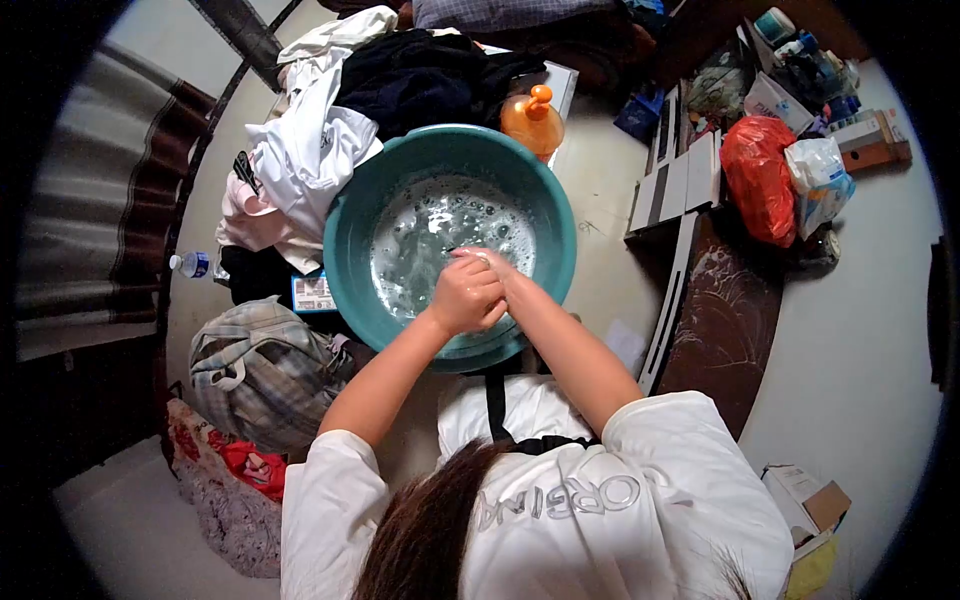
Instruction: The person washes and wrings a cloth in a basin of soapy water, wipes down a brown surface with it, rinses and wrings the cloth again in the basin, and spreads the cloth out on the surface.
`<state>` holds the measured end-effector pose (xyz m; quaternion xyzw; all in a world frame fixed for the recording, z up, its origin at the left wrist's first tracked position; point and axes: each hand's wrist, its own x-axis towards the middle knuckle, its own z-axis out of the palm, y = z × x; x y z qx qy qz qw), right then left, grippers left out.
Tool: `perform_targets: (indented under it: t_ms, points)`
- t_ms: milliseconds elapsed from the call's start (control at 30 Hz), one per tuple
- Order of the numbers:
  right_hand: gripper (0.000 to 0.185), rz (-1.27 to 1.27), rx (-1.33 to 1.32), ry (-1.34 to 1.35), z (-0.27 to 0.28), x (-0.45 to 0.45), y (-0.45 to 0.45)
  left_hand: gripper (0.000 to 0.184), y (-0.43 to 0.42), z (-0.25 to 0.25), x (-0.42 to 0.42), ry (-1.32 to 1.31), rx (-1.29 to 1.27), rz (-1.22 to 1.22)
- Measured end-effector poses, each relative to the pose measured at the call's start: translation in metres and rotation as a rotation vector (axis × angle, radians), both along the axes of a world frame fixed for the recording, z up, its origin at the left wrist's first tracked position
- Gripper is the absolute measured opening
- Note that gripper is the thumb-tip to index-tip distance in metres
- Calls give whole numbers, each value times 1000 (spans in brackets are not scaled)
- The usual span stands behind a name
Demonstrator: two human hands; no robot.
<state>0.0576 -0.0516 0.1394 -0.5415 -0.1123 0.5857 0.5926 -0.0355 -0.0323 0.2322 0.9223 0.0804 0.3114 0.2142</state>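
A large green basin (548, 205) holds soapy water (440, 215) with white foam and bubbles. Over its near half, my two hands are pressed together. My left hand (468, 295) is closed, its fingers curled against my right hand. Just beyond it, my right hand (488, 262) is wet and looks closed too, with part of its fingers hidden behind the left. No separate object shows between them, though the space inside the grip is hidden. Touching or close to the basin's far right rim is an orange bottle (533, 122) with a knob-like top.
White clothes (310, 150) and dark clothes (420, 80) are heaped behind and left of the basin. A plaid bag (265, 370) lies at left, near a plastic bottle (190, 264). Right of the basin stand a brown panelled piece (722, 320) and a red plastic bag (758, 180).
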Motion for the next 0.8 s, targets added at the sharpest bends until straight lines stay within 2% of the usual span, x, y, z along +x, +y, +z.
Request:
perform_targets:
  t_ms: [300, 433, 533, 600, 633, 733, 767, 800]
  points:
    - [38, 157, -198, 595, -22, -4, -14, 9, -7, -7, 1, -33, -8, 41]
    - [39, 225, -219, 722, -42, -10, -13, 7, -11, -20, -2, -49, -76, 66]
    - [40, 272, -206, 701, -54, -3, -6, 7, -9, -31, -6, -14, -168, 49]
    - [40, 288, -208, 606, -52, 10, -3, 13, -5, -35, -7, -31, -214, 41]
    - [33, 227, -213, 508, -24, 16, -7, 17, -4, -36, -5, -39, -235, 35]
    - [25, -7, -33, 640, 15, 30, -18, 45, -10, -16, 0, -20, -204, 247]
    - [23, -60, 76, 589, 21, 37, -21, 62, -13, -26, -1, 54, -263, 370]
    - [26, -106, 138, 541, 25, 41, -22, 64, -11, -35, 1, 5, -487, 387]
